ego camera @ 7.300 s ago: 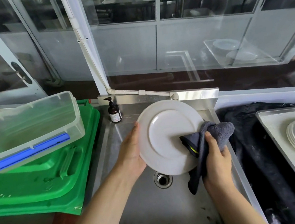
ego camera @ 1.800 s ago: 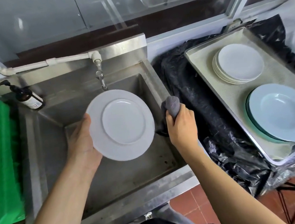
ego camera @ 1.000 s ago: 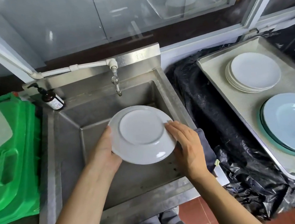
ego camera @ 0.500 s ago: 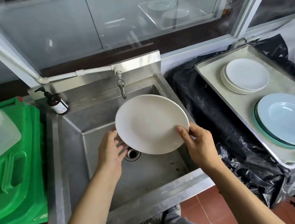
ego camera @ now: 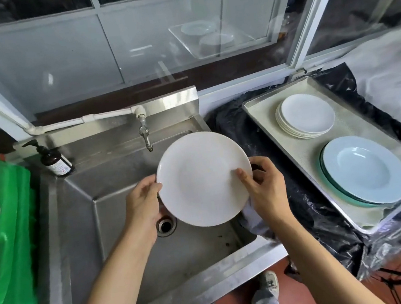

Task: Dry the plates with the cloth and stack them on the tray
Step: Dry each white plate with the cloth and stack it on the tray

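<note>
Over the steel sink [ego camera: 118, 227] I hold a white plate [ego camera: 202, 176] face up. My left hand [ego camera: 142, 202] grips its left rim. My right hand [ego camera: 264, 189] pinches its right rim, thumb on top. A bit of the grey cloth [ego camera: 250, 214] shows on the sink's right edge under my right hand, mostly hidden. On the metal tray [ego camera: 358, 130] at the right stand a stack of white plates [ego camera: 306, 116] and a stack of pale blue deep plates [ego camera: 366, 172].
A tap [ego camera: 144, 133] hangs behind the plate and a brown soap bottle [ego camera: 54, 161] stands at the sink's back left. Green crates [ego camera: 3, 241] lie to the left. Black plastic sheet [ego camera: 310, 214] covers the surface under the tray. A glass wall runs behind.
The cloth has been put down on the sink's edge and the plate turned face up. Both hands now hold the plate by its rim, and it has shifted slightly right.
</note>
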`<state>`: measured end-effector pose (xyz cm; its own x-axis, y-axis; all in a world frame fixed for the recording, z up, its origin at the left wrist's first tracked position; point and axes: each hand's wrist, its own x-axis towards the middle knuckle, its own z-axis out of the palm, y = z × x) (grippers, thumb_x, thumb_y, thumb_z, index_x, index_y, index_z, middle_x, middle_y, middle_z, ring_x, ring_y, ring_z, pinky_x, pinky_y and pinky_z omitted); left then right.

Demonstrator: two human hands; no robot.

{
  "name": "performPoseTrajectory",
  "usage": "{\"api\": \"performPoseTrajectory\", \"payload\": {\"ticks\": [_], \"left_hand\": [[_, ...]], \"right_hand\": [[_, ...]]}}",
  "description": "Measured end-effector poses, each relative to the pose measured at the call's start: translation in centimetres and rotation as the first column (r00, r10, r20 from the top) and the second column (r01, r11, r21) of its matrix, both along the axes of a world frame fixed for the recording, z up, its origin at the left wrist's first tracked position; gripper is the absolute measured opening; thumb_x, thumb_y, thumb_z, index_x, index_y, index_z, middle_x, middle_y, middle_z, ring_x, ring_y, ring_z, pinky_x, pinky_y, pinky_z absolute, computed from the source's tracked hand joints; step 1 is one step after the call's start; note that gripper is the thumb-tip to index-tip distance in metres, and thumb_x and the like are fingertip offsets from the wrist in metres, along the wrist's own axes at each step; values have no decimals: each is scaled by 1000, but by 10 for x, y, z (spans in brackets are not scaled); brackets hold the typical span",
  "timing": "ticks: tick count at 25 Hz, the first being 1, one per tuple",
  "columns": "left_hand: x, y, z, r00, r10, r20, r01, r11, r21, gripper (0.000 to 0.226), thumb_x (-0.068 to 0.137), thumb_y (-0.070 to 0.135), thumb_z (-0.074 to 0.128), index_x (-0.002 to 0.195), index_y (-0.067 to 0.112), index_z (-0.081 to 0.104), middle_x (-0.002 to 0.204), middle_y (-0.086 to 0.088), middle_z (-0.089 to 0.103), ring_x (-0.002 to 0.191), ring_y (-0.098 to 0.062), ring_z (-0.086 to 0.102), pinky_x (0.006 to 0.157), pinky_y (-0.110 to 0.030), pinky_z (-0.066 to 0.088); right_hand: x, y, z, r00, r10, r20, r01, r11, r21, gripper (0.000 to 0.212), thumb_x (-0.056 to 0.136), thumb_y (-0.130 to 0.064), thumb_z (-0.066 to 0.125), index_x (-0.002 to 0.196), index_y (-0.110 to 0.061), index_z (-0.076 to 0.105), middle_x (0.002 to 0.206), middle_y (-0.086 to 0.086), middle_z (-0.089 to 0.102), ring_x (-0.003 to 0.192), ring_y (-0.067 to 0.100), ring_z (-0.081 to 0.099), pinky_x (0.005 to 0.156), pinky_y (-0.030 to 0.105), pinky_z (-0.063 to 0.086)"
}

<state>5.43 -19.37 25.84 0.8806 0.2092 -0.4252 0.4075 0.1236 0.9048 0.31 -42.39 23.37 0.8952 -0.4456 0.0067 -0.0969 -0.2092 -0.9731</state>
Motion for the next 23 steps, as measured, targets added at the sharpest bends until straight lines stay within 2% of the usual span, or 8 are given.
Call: {"api": "performPoseTrajectory", "payload": {"ticks": [2, 5, 10, 13, 17, 19, 21, 23], "left_hand": [[9, -23, 1, 1000, -14, -7, 14, 1000, 9, 30, 97, 6, 57, 84, 28, 72, 86, -2, 71, 63, -13, 66, 58, -31, 55], [24, -69, -2, 998, -46, -35, 46, 999, 13, 25, 97, 7, 57, 91, 25, 73, 91, -4, 73, 61, -10, 71, 47, -28, 55], [55, -165, -12, 989, -109, -99, 113, 993, 37, 21, 98, 12, 56, 101, 22, 73, 106, -8, 75, 99, -26, 71, 65, -35, 59], [74, -227, -20, 984, -130, -119, 138, 989, 58, 18, 100, 14, 55, 103, 21, 71, 114, -10, 73, 109, -29, 68, 72, -37, 59], [103, -309, -36, 977, -167, -135, 178, 981, 72, 19, 101, 13, 53, 105, 15, 71, 108, -8, 75, 98, -25, 72, 54, -24, 57], [120, -348, -46, 970, -193, -148, 207, 974, 87, 20, 102, 13, 51, 105, 16, 71, 103, -5, 76, 94, -23, 73, 54, -23, 58], [137, -380, -56, 965, -200, -168, 218, 971, 94, 18, 102, 15, 52, 104, 17, 70, 101, -3, 75, 93, -23, 73, 58, -25, 59], [156, -407, -67, 955, -222, -197, 244, 965, 92, 19, 101, 14, 53, 106, 11, 70, 101, -7, 75, 92, -24, 73, 61, -28, 60]], "right_hand": [[8, -24, -3, 999, -36, -1, 36, 999, -4, 12, 96, -34, 73, 103, -33, 63, 89, -15, 75, 80, 13, 72, 74, 40, 60], [21, -73, -10, 997, -78, -1, 78, 997, -28, 6, 101, -36, 66, 101, -30, 66, 89, -18, 73, 83, 2, 69, 69, 18, 52], [51, -164, -20, 981, -190, -45, 190, 982, 4, 21, 100, -11, 57, 101, -29, 68, 89, -19, 70, 81, -15, 61, 69, 5, 43], [69, -223, -30, 971, -215, -103, 219, 975, 31, 27, 98, -7, 54, 105, -21, 76, 91, -15, 74, 78, -12, 62, 66, 6, 44], [98, -305, -44, 955, -252, -158, 261, 965, 37, 30, 97, -8, 55, 109, -20, 79, 97, -8, 77, 80, -10, 64, 65, 5, 44], [114, -344, -51, 942, -281, -183, 289, 957, 14, 28, 96, -8, 57, 109, -18, 80, 100, -5, 77, 84, -2, 66, 72, 12, 46], [130, -376, -60, 929, -305, -211, 315, 949, 11, 23, 95, -11, 61, 103, -20, 80, 95, -11, 77, 87, 5, 67, 77, 18, 48], [148, -403, -69, 919, -323, -225, 338, 941, 27, 19, 94, -15, 64, 92, -27, 78, 85, -24, 74, 83, -4, 66, 75, 11, 46]]}}
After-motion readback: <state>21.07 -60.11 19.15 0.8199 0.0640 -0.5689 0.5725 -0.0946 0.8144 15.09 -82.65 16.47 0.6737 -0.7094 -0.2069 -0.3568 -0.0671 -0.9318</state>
